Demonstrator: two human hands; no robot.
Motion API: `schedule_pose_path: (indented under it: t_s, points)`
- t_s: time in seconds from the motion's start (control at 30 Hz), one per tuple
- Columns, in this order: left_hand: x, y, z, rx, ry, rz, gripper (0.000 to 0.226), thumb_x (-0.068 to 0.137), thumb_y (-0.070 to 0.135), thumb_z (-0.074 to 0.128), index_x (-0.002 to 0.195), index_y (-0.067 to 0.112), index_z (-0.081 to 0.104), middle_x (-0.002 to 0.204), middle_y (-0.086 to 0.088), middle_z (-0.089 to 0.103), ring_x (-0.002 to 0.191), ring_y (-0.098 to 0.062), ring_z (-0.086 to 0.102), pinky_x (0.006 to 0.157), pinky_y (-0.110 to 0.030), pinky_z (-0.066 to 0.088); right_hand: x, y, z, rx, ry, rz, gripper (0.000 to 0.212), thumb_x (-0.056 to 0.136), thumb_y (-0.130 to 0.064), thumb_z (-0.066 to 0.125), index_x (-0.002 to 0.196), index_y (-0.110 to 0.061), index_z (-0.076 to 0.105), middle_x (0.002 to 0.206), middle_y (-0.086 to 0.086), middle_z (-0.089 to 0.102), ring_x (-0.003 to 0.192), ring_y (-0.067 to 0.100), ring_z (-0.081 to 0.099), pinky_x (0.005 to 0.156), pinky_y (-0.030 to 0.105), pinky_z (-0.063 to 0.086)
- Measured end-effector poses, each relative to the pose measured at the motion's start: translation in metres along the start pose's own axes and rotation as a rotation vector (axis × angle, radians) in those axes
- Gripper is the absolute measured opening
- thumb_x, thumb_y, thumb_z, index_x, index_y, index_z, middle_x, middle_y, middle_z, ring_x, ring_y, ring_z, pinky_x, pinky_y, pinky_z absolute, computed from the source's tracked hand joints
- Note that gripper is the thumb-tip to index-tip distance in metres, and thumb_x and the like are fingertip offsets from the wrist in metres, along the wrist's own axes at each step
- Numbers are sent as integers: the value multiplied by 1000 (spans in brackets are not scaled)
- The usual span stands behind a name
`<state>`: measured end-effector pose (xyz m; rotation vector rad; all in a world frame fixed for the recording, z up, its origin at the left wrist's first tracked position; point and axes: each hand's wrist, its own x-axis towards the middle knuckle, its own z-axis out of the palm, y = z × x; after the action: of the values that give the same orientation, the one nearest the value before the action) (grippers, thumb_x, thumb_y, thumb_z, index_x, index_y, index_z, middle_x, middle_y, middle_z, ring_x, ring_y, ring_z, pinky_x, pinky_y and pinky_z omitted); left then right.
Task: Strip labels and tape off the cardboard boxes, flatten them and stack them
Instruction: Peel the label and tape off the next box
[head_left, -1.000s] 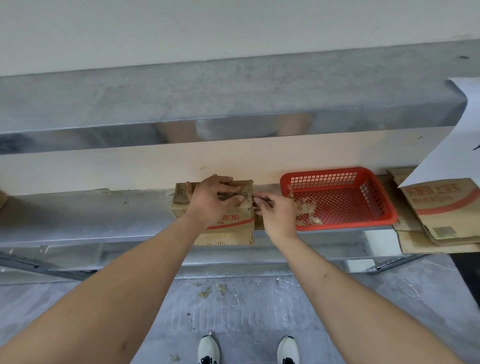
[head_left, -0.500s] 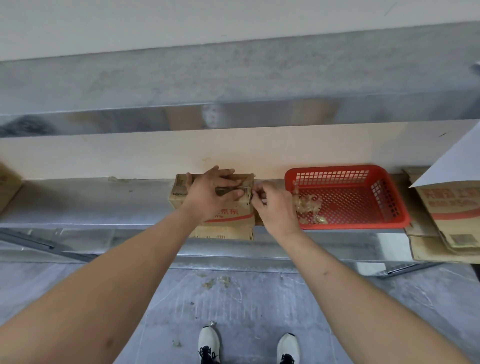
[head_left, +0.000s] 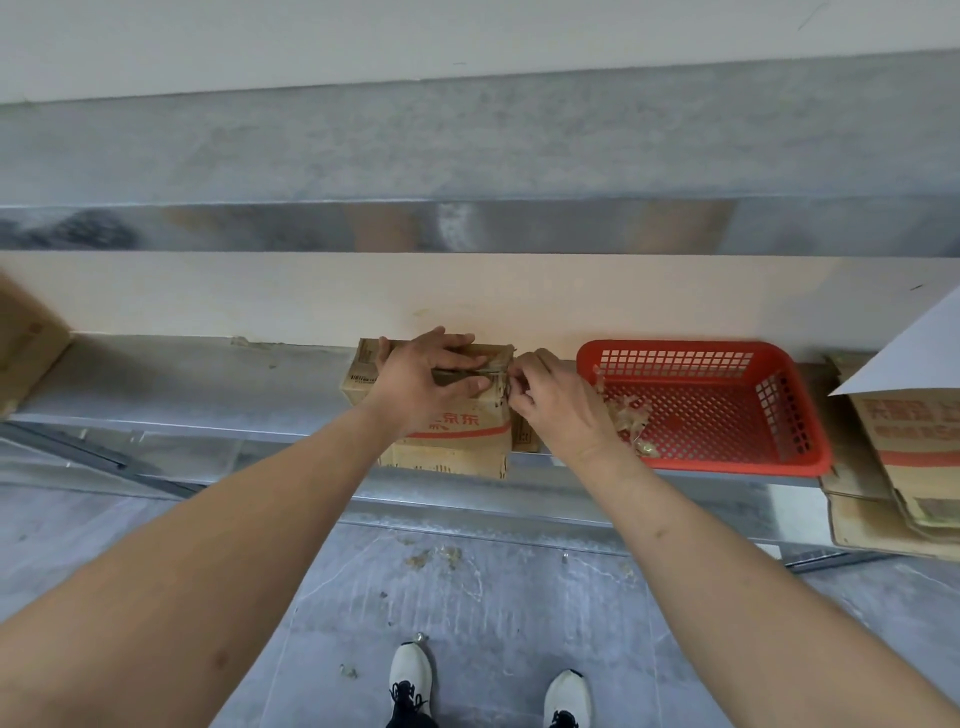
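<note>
Cardboard box (head_left: 457, 423) lay on the metal surface (head_left: 171, 379), left hand (head_left: 423, 376) flat on top, right hand (head_left: 553, 400) pinching tape (head_left: 501, 370) at its right edge.

Both hands (head_left: 431, 382) on box (head_left: 457, 415)

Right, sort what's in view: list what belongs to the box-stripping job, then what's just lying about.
Job: cardboard box under the left hand; right hand picking at its tape; red basket of peeled scraps; flattened boxes.

Lying about: white sheet; floor scraps.
</note>
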<state>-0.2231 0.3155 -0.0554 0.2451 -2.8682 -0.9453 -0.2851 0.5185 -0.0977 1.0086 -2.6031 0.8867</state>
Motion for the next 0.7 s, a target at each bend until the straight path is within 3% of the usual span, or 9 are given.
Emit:
schedule_pose_path:
  t_s: [0.1, 0.23, 0.37, 0.53, 0.7]
  points:
    - [1, -1, 1, -7, 0, -19, 28, 83, 60, 75, 108, 48, 76, 142, 25, 57, 148, -4, 32, 122, -50, -4, -12, -3, 4, 269, 22, 153, 15, 101, -18, 59, 111, -11, 69, 104, 4, 71, 89, 22, 69, 74, 40, 59]
    - [1, -4, 3, -97, -17, -31, 36, 72, 76, 69, 103, 59, 71, 138, 30, 57, 146, 2, 33, 124, -56, 4, -23, -11, 7, 415, 69, 307, 18, 99, -16, 65, 115, -13, 75, 106, 0, 76, 95, 15, 71, 85, 39, 59]
    - [0, -1, 3, -53, 0, -32, 27, 82, 57, 77, 107, 47, 76, 141, 27, 56, 147, 0, 31, 122, -49, -10, -21, -13, 10, 395, 82, 350, 15, 97, -14, 67, 105, -14, 79, 98, -2, 78, 87, 14, 71, 80, 41, 59]
    - [0, -5, 3, -62, -7, -22, 27, 82, 57, 77, 107, 46, 76, 141, 27, 56, 147, -1, 31, 122, -53, -8, -17, -19, 9, 343, 83, 359, 10, 91, -16, 70, 94, -13, 79, 85, -1, 77, 75, 17, 71, 71, 39, 59]
    - [0, -6, 4, -44, 5, -3, 30, 83, 57, 76, 110, 45, 76, 141, 26, 56, 146, -1, 32, 120, -44, -6, -6, -8, -1, 58, -15, 138, 8, 86, -21, 69, 83, -14, 73, 73, 4, 69, 63, 28, 65, 51, 40, 53]
